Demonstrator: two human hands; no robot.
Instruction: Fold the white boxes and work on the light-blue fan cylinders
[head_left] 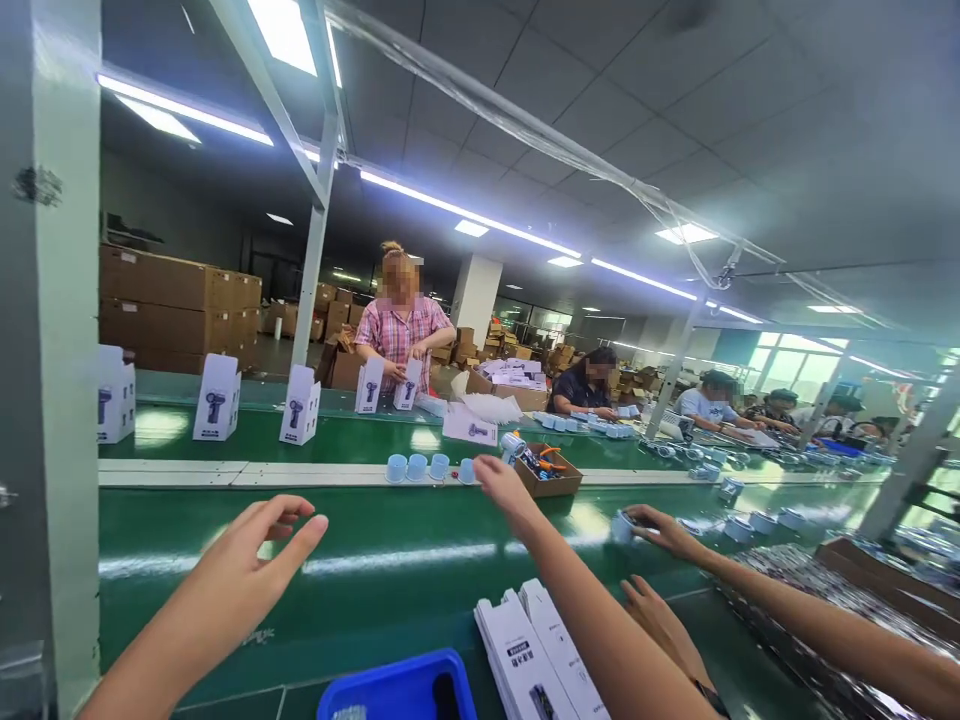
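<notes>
Right hand [504, 482] reaches across the green bench [390, 560], grip apart, fingertips just beside the row of pale blue cups [427, 467] on the white strip. Left hand [259, 555] hovers over the bench, grip apart, holding nothing. A neighbour's hand [664, 530] touches another cup [622, 527]. White boxes [536, 650] lie near.

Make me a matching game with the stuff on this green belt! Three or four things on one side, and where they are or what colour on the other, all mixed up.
Things:
1. small cups
2. bin
3. brown tray of parts
4. right hand

Places or colours:
A. blue, at the bottom edge of the picture
B. stretched out toward the row of cups
C. light blue, in a row on the white strip
D. just right of the cups, holding orange-handled tools

Pairs: 1-C, 2-A, 3-D, 4-B
</notes>
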